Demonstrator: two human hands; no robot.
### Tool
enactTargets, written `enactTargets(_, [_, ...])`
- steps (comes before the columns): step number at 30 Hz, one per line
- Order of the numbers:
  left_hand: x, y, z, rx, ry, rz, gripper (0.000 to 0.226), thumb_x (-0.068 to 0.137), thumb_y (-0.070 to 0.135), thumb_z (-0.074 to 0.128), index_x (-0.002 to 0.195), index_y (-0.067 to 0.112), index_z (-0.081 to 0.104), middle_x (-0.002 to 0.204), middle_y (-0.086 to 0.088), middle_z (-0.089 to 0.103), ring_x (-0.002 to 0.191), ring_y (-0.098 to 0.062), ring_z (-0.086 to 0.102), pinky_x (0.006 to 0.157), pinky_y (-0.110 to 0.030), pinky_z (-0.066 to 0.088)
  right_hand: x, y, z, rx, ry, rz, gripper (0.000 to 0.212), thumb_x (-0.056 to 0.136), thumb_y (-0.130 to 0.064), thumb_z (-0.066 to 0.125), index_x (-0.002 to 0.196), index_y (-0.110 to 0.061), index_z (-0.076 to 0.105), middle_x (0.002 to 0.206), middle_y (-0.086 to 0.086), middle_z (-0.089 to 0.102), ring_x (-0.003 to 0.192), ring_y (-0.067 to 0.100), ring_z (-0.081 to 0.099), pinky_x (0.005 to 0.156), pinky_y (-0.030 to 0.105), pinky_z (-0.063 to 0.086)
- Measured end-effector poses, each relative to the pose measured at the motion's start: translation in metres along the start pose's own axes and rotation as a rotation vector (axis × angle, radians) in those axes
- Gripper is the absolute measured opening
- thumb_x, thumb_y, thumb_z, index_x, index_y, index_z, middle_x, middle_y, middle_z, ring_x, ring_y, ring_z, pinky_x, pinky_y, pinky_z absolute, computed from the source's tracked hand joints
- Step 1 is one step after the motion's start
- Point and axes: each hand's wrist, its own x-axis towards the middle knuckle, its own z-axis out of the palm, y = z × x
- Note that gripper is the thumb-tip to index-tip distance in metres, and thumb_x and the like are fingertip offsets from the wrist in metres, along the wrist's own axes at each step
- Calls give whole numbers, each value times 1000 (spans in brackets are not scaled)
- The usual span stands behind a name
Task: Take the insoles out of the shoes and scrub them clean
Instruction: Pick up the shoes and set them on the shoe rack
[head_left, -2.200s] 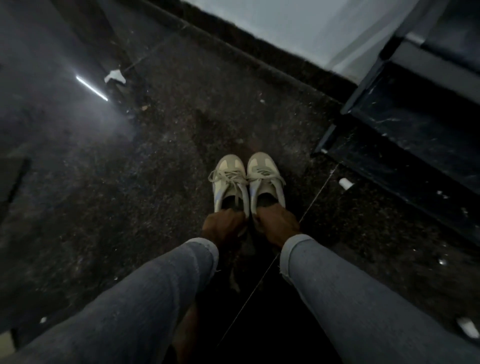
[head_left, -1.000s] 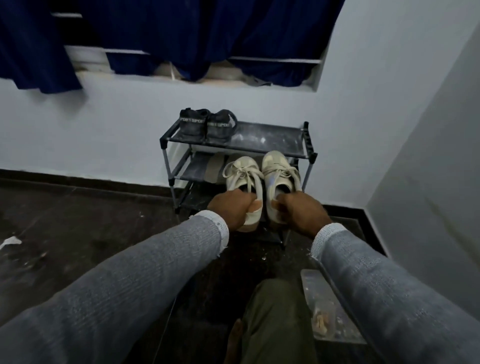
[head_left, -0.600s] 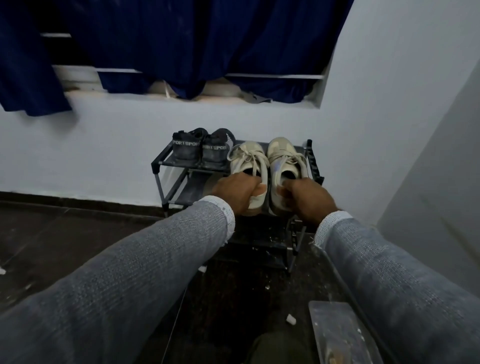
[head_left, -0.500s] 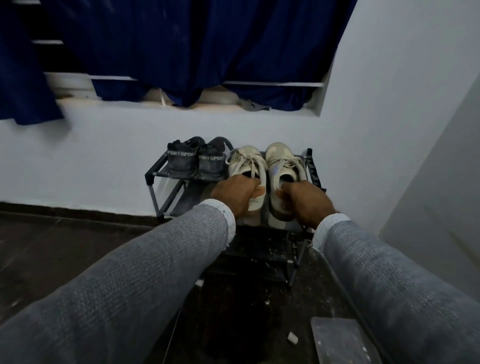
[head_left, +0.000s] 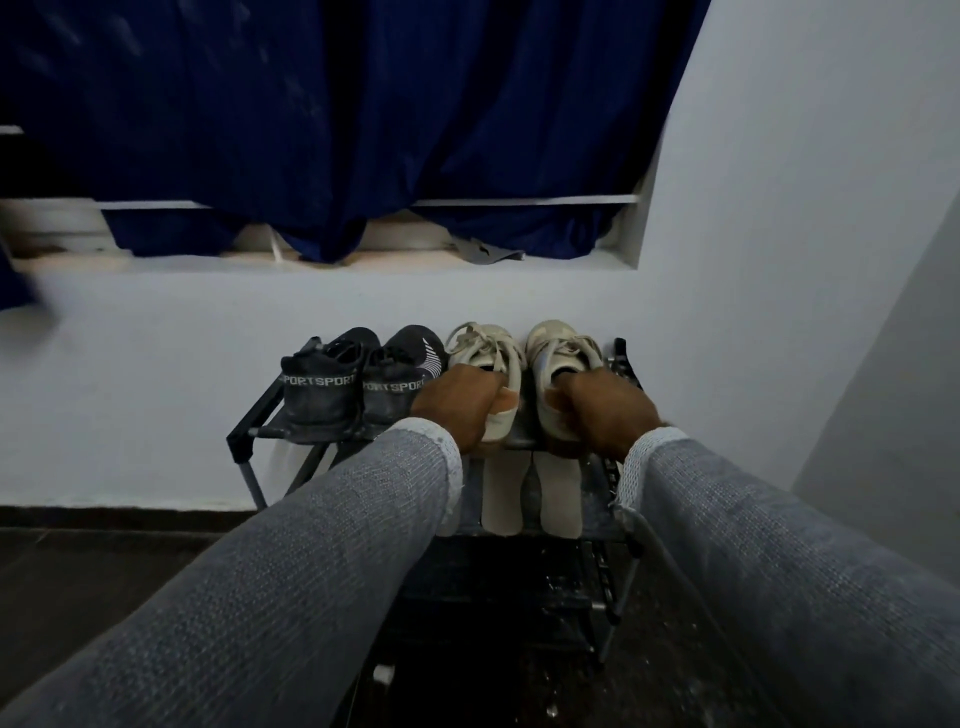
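Observation:
Two cream lace-up shoes stand side by side on the top shelf of a black shoe rack. My left hand grips the heel of the left cream shoe, fingers curled into its opening. My right hand grips the heel of the right cream shoe the same way. On the shelf below lie two pale insoles, flat and side by side. Whether insoles are inside the shoes is hidden.
A pair of black sport shoes sits left of the cream pair on the same shelf. The rack stands against a white wall under a window sill with a dark blue curtain. A second wall closes in at right. Dark floor lies below.
I lifted the cream shoes from the floor, carried them up to the rack and set them on its top shelf beside the black pair. Both hands kept their grip.

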Motion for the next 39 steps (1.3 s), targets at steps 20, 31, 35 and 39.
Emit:
enactTargets(20, [17, -11, 21, -25, 6, 7, 33, 82, 9, 61, 114, 12, 53, 120, -12, 58, 112, -34, 53, 84, -41, 44, 16, -2, 12, 48, -20, -53, 24, 91, -29, 56, 105, -10, 55, 113, 18, 61, 107, 36, 57, 78, 33, 42])
enactTargets(31, [7, -10, 23, 17, -22, -28, 49, 82, 12, 62, 127, 13, 43, 130, -12, 47, 121, -34, 45, 92, -51, 46, 13, -8, 17, -10, -10, -13, 33, 87, -24, 60, 115, -9, 52, 124, 17, 55, 115, 35, 50, 88, 39, 43])
enactTargets(35, [-17, -8, 20, -5, 40, -31, 65, 81, 19, 66, 138, 18, 35, 138, -6, 41, 127, -29, 41, 95, -50, 45, -3, -18, 22, -25, 55, 24, 54, 80, -25, 71, 126, -11, 45, 131, 16, 45, 123, 36, 40, 96, 44, 44])
enactTargets(39, [-54, -3, 5, -55, 78, -2, 64, 83, 18, 63, 138, 27, 32, 138, -2, 40, 124, -27, 43, 93, -46, 46, -26, -33, 20, 1, 215, 49, 44, 83, -13, 64, 124, -10, 48, 136, 17, 41, 125, 37, 39, 97, 46, 44])
